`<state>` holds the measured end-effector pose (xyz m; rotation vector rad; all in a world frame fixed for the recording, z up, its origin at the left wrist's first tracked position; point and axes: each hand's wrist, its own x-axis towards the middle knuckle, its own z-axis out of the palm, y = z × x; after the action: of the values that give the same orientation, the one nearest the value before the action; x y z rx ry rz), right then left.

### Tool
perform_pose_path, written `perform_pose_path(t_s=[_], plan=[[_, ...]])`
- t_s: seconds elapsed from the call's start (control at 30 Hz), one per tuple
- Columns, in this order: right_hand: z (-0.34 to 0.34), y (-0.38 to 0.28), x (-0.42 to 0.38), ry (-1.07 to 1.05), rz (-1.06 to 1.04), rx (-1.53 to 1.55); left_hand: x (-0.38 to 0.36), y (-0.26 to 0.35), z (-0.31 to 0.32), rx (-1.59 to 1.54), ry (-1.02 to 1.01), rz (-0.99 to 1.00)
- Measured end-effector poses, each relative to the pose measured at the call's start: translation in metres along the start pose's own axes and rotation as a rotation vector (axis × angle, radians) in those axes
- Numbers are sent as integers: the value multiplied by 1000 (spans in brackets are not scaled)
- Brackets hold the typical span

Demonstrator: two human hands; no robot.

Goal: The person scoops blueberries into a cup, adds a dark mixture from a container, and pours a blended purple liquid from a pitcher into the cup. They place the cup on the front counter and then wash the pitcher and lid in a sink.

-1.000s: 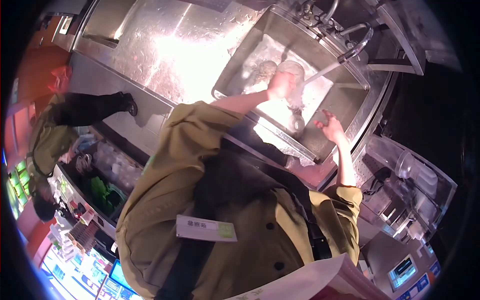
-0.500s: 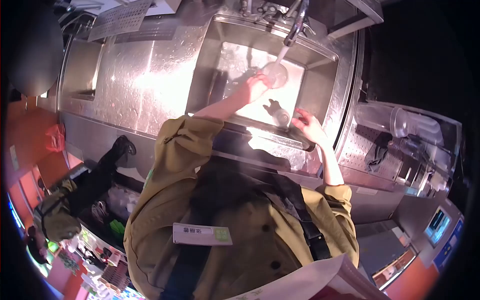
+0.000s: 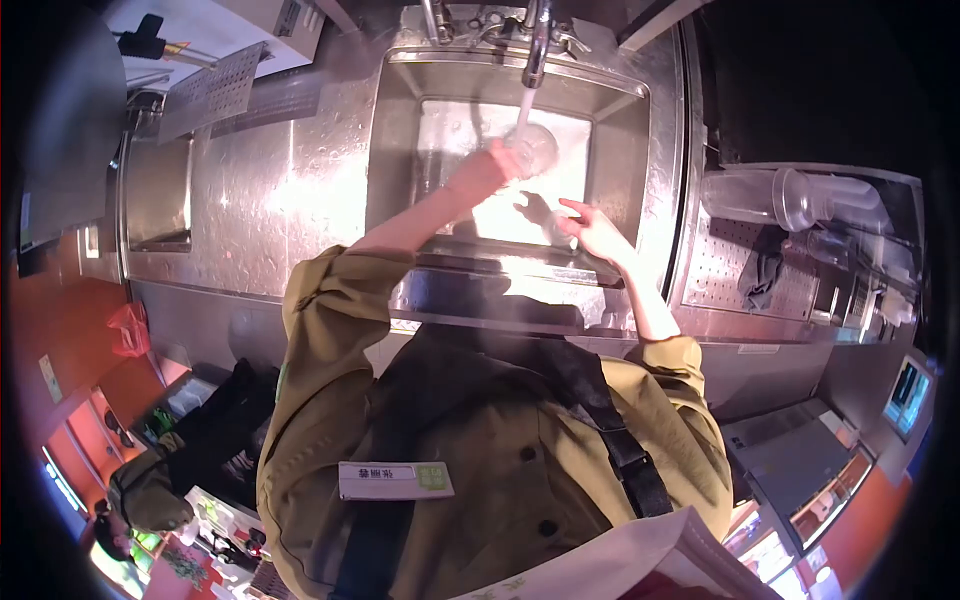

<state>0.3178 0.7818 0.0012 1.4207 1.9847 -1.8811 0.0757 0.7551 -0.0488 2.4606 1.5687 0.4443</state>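
My left hand [image 3: 492,170] reaches into the steel sink [image 3: 393,150] with its fingers closed on the rim of a clear round container [image 3: 535,152]. Water [image 3: 525,105] runs from the faucet [image 3: 537,55] into that container. To the right, my right hand [image 3: 598,235] hovers over the front right part of the sink, index finger and thumb apart. Glare blurs what lies just beside and under its fingertips. A dark shadow falls on the bright sink bottom between the hands.
Clear plastic containers [image 3: 755,195] and a dark cloth [image 3: 765,270] rest on the perforated drainboard at right. A smaller basin [image 3: 160,190] is at far left, with a perforated panel [image 3: 215,90] beside it. Another person's dark sleeve [image 3: 215,415] shows at lower left.
The view has shifted, so the sink appears further left. The left hand still holds the container under the water. The right hand has moved inward, and the small round item near it is now obscured.
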Motion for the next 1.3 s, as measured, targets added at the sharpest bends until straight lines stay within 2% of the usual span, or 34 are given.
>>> perform_pose_path(t_s=[0.03,0.13,0.2,0.27,0.33,0.37,0.4,0.47,0.5,0.53,0.57,0.6,0.63,0.67,0.7,0.73,0.77,0.8,0.87,0.93,1.0,1.07,1.1,1.13,1.17,1.2,1.23,1.3], plan=[[0,7,5,11,3,47,-5,-9,-10,-115,183,3],[-3,16,19,17,64,199,-18,-13,-38,-424,270,-297],[2,31,26,36,84,234,-33,-24,-46,-496,282,-683],[7,32,25,-129,96,456,-57,-37,-36,-871,224,-983],[16,26,17,44,25,418,-86,-38,-1,-1450,386,-1010],[23,30,22,295,-116,193,-94,-33,5,-1597,356,-1048],[22,11,9,438,-179,173,-96,-29,11,-1738,331,-1098],[20,0,1,722,-293,155,-89,-8,39,-1879,231,-1065],[11,-18,-19,827,-286,22,-89,6,48,-1939,199,-1065],[1,-42,-47,912,-278,-103,-79,16,54,-1851,32,-1063],[-11,-56,-74,948,-179,-259,-66,24,59,-1751,-124,-1079],[-17,-53,-88,1067,-329,-92,-42,45,30,-1535,-271,-1049],[-33,-65,-118,1124,-241,-325,-42,40,57,-1407,-297,-973],[-49,-70,-143,1176,-251,-381,-37,36,81,-1260,-423,-1041],[-61,-64,-162,1260,-291,-230,-36,31,111,-1077,-474,-885],[-69,-62,-178,1280,-324,77,-30,30,131,-912,-533,-667],[-84,-49,-192,1332,-295,19,-24,36,147,-748,-587,-445],[-102,-34,-203,1386,-270,-41,-14,48,162,-606,-617,-404],[-130,-17,-211,1475,-31,-362,8,73,186,-317,-667,-312],[-154,6,-207,1524,108,-479,26,94,188,-283,-695,-241],[-175,25,-199,1563,213,-521,41,97,204,-259,-745,-89],[-203,48,-198,1530,90,-486,48,96,229,-204,-822,-20],[-214,51,-196,1518,55,-506,46,92,246,-226,-777,7],[-223,52,-191,1506,18,-520,43,93,246,-299,-725,-181],[-231,50,-186,1519,40,-713,41,94,244,-365,-667,-366],[-231,37,-182,1487,132,-785,31,92,234,-295,-561,-300],[-234,42,-185,1449,115,-758,23,90,219,-216,-453,-240],[-238,47,-193,1411,5,-686,11,75,206,-384,-370,-614]])
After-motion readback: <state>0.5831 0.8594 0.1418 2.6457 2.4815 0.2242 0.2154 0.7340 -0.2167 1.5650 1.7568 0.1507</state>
